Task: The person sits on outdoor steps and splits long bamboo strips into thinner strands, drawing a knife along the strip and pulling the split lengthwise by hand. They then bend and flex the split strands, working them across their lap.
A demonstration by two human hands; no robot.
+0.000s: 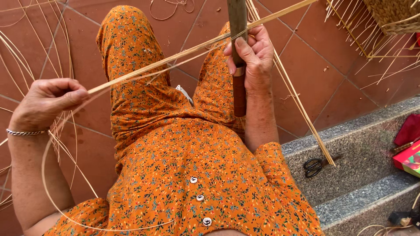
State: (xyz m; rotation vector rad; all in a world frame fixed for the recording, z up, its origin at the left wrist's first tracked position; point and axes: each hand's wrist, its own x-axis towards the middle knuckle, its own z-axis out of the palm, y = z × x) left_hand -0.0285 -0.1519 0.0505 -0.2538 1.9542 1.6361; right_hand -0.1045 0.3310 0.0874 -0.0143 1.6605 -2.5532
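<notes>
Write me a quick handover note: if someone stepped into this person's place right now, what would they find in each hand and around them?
Left hand: pinching the end of a long bamboo strip.
Right hand: gripping a knife handle, blade up against the strip, which runs across the lap.
The strip looks partly split into two thin layers near the left hand.
Loose thin strips curl at the left; scissors lie on the stone step at the right.
The splitting has not reached the strip's far end.

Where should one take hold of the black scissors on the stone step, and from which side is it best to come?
Probably by the two loop handles of the scissors, coming from above and from the left of the picture. They lie flat on the grey step, handles toward the seated person, blades pointing right, where a bundle of cane strips ends over them. Both hands are busy now.
</notes>
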